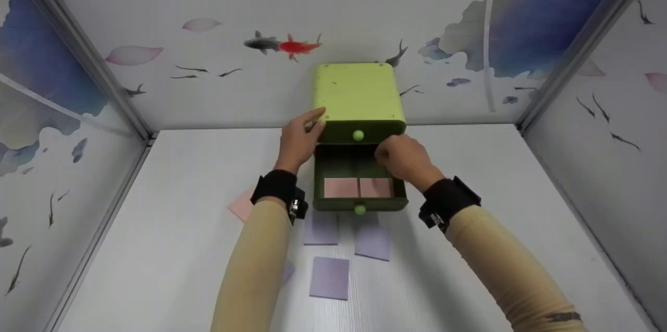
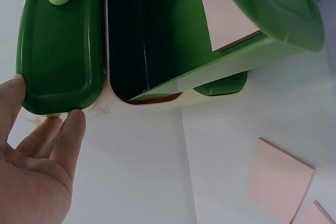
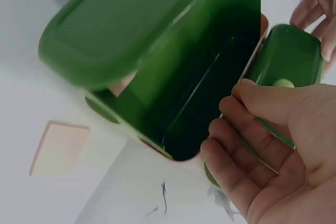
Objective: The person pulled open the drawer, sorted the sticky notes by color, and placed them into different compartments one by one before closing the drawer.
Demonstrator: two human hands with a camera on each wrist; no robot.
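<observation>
Green drawer cabinet (image 1: pixel 357 92), lime-topped, standing at the back of the white tabletop (image 1: pixel 469 217), close to the patterned wall (image 1: pixel 365 14). Lower drawer (image 1: pixel 336 205): pulled out. Upper drawer (image 1: pixel 336 134): closed. Round pale-green knobs (image 1: pixel 360 209), one per front. Handling, by judgement: light for its bulk, stiff, smooth-faced, liable to skid if worked without bracing; best steadied at an upper corner, drawer best drawn or pushed by its knob.

Pink tiles (image 1: pixel 341 187), two: set side by side inside the lower drawer, near its front. Thin, probably light and rigid, perhaps easily chipped; best pinched by opposite edges.

Left hand (image 1: pixel 299 139): gripping the cabinet's front left upper corner, fingers spread across top and side. Right hand (image 1: pixel 409 157): over the open drawer's right part, fingers loosely curled, nothing visible in grasp.

Purple tiles (image 1: pixel 329 278), four: on the tabletop before the drawer, one partly behind the left sleeve (image 1: pixel 255 269). Loose pink tiles (image 2: pixel 281 179), two in left-wrist view: left of the cabinet.
</observation>
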